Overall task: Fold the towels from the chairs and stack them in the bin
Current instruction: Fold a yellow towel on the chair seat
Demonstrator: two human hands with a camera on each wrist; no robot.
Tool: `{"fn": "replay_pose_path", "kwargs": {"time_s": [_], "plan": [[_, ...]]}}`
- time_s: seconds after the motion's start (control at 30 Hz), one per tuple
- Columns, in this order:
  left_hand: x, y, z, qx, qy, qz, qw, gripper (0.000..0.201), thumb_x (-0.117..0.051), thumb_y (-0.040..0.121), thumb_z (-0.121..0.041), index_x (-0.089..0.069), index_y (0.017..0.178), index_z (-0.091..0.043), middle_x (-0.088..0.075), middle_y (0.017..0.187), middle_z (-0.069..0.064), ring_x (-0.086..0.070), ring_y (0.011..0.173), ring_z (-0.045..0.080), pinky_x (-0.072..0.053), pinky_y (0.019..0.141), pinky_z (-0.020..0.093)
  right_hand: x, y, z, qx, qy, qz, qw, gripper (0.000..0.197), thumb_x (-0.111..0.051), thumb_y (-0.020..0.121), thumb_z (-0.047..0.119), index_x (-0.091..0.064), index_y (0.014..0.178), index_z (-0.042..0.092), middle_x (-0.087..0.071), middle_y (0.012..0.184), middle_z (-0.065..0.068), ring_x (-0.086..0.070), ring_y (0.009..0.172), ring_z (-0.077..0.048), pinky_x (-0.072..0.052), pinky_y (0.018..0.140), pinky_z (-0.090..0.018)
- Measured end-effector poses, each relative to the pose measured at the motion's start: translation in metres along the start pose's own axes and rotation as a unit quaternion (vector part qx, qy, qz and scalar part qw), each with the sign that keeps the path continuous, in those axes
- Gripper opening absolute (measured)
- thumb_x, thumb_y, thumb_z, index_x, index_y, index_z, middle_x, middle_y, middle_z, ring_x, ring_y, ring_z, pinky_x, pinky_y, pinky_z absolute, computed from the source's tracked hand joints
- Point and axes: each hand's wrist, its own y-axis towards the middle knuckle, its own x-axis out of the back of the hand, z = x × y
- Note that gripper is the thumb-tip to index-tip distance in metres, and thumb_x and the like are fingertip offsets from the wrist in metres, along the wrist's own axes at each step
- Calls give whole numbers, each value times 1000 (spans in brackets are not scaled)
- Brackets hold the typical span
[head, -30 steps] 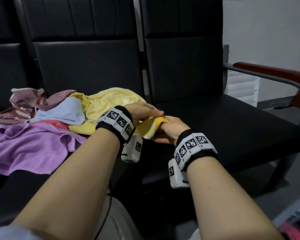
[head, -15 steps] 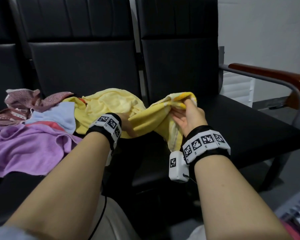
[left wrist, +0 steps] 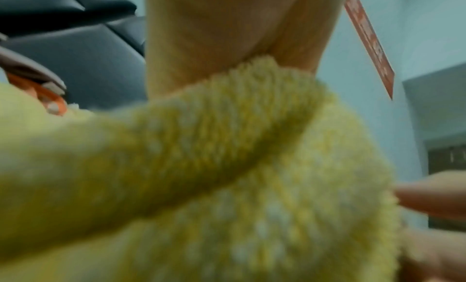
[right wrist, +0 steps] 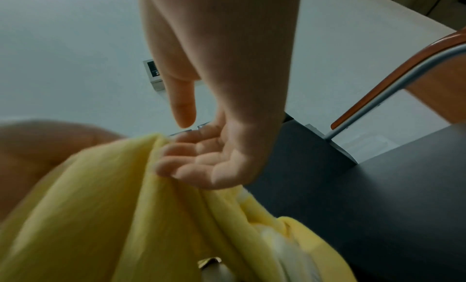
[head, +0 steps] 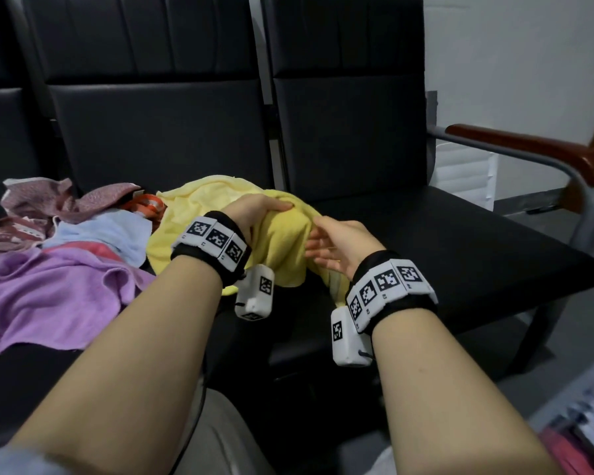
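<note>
A yellow towel [head: 282, 241] lies bunched across the gap between two black chair seats. My left hand [head: 258, 210] grips its top, fingers curled over a fold. In the left wrist view the blurred yellow towel [left wrist: 227, 166] crosses under my left hand [left wrist: 214, 37] and hides the fingers. My right hand [head: 330, 241] is at the towel's right side. In the right wrist view my right hand [right wrist: 201, 156] has loosely bent fingers touching a fold of the yellow towel [right wrist: 100, 206], with the thumb held apart and pinching nothing.
More towels are heaped on the left seat: purple [head: 48, 289], light blue [head: 117, 231], maroon patterned [head: 48, 200], orange [head: 148, 205]. The right chair seat [head: 460, 248] is bare, bounded by a wooden armrest [head: 528, 149]. Blurred pink and white things [head: 583, 437] sit at the bottom right.
My right hand, which held an end of the yellow towel up, has come down and let go. My left hand has moved up onto the towel's top.
</note>
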Motion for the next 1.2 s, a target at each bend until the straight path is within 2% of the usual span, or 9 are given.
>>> {"fn": "replay_pose_path", "kwargs": {"time_s": [0.1, 0.2, 0.33, 0.47, 0.53, 0.67, 0.73, 0.93, 1.2], "plan": [[-6, -5, -5, 8, -74, 33, 997, 49, -66, 86, -29, -51, 125, -4, -62, 113, 17, -60, 101, 32, -49, 91, 43, 4, 1, -2, -25, -59, 12, 998, 64, -44, 91, 64, -66, 96, 4, -70, 97, -12, -69, 87, -24, -57, 83, -35], [-10, -7, -10, -13, -150, 54, 987, 49, -60, 91, -29, -47, 132, -6, -59, 120, 17, -60, 103, 30, -50, 80, 42, 8, 1, -5, -42, -108, 12, 993, 96, -31, 76, 86, -50, 133, 12, -60, 123, -9, -60, 108, -27, -53, 93, -43], [-12, -10, -12, -63, -246, 61, 965, 44, -52, 96, -32, -47, 132, -7, -59, 119, 15, -59, 104, 28, -48, 82, 43, 7, 1, -9, -52, -99, 41, 993, 101, -33, 71, 89, -30, 148, 24, -47, 142, -7, -49, 127, -30, -46, 100, -49], [-12, -13, -13, -91, -331, 101, 934, 43, -44, 99, -38, -50, 127, -6, -61, 119, 16, -59, 105, 30, -47, 77, 45, 3, 8, -16, -50, -89, 54, 993, 110, -43, 61, 92, -35, 146, 21, -48, 143, -2, -47, 128, -25, -47, 98, -46], [-12, -13, -13, -108, -341, 110, 927, 47, -42, 99, -41, -48, 133, -10, -59, 126, 15, -57, 112, 29, -47, 79, 45, 3, 10, -19, -36, -59, 53, 996, 102, -55, 62, 84, -42, 141, 20, -51, 139, 1, -48, 126, -21, -49, 94, -42], [-11, -7, -9, -114, -302, 93, 942, 53, -38, 98, -50, -41, 140, -17, -56, 132, 13, -56, 118, 29, -49, 82, 46, 6, 14, -25, 15, 24, 44, 999, 34, -60, 91, 44, -59, 117, 22, -64, 118, 1, -58, 116, -18, -47, 97, -39], [-9, -3, -5, -100, -285, 73, 950, 58, -35, 97, -54, -44, 138, -14, -57, 130, 13, -57, 115, 29, -48, 84, 46, 9, 16, -25, 26, 57, 41, 997, 21, -59, 93, 38, -62, 105, 20, -69, 111, -3, -63, 108, -20, -48, 99, -43], [4, 7, 5, -60, -263, -32, 962, 55, -48, 95, -49, -48, 131, -8, -61, 118, 11, -60, 107, 28, -49, 84, 42, 22, 20, -20, 66, 143, -100, 982, 12, -60, 93, 28, -58, 94, 17, -64, 110, -12, -63, 99, -26, -53, 89, -46], [18, -1, 9, -40, -258, 21, 965, 45, -75, 76, -26, -54, 114, -13, -58, 114, 13, -59, 102, 29, -53, 82, 43, 45, 17, -18, 63, 158, -256, 952, 33, -55, 97, 26, -48, 126, 12, -52, 112, -4, -51, 99, -17, -41, 83, -32]]}}
